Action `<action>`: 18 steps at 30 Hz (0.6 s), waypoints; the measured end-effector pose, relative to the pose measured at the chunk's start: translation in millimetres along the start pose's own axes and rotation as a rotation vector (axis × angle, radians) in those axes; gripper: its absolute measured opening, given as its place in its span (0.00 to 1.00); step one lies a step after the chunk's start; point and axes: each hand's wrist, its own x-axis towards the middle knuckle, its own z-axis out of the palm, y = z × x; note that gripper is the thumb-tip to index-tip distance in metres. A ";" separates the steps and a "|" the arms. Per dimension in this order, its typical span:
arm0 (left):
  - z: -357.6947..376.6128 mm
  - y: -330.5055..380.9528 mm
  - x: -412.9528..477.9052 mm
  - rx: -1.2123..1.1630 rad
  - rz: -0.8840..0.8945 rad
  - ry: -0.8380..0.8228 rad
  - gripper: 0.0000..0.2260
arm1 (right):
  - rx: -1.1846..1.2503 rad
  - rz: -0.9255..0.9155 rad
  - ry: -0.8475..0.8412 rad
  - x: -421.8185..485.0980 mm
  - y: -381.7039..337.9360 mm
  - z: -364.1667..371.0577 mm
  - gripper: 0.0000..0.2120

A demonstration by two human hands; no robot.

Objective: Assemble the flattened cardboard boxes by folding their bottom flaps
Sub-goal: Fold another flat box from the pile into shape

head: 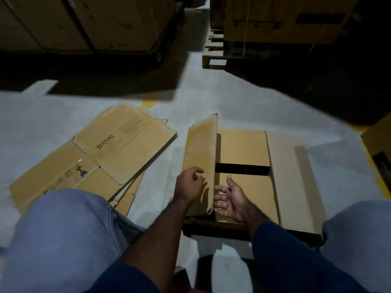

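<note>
Between the person's jeans-clad knees (pixel 63 233), the cardboard box (pixel 262 208) sits bottom-up on the concrete floor (pixel 243 102), and both hands are at its left long flap (pixel 201 149). That flap stands nearly upright, its long axis running straight away from the person. The left hand (pixel 189 183) lies against the flap's outer face with its fingers bent; whether it pinches the board or only leans on it cannot be told. The right hand (pixel 232 197) is spread, palm up, holding nothing, its fingers reaching toward the flap's inner face just above the near short flap (pixel 256 187). So the flap stands between the two hands, and it must fall rightward onto the near and far short flaps (pixel 243 146), which already lie flat with a dark gap between them. The left hand is better placed to push. The right long flap (pixel 294 178) is splayed outward, not yet folded. A stack of flattened boxes (pixel 118 149) waits to the left, with a loaded pallet (pixel 213 58) beyond.
</note>
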 end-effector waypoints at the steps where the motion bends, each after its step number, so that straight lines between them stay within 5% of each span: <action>1: -2.4 4.6 -1.6 0.030 0.064 0.023 0.07 | -0.018 -0.005 -0.047 -0.7 -2.3 6.2 0.40; 5: -14.9 8.4 -7.9 0.197 0.097 0.051 0.08 | -0.110 -0.006 -0.218 -6.5 -6.1 36.9 0.43; 12: -46.5 -8.4 -6.4 0.739 -0.259 0.303 0.09 | -0.188 -0.036 -0.160 -0.6 4.7 71.3 0.44; 18: -39.4 -36.2 6.8 0.640 -0.416 0.123 0.19 | -0.140 -0.055 -0.053 3.3 7.5 46.5 0.42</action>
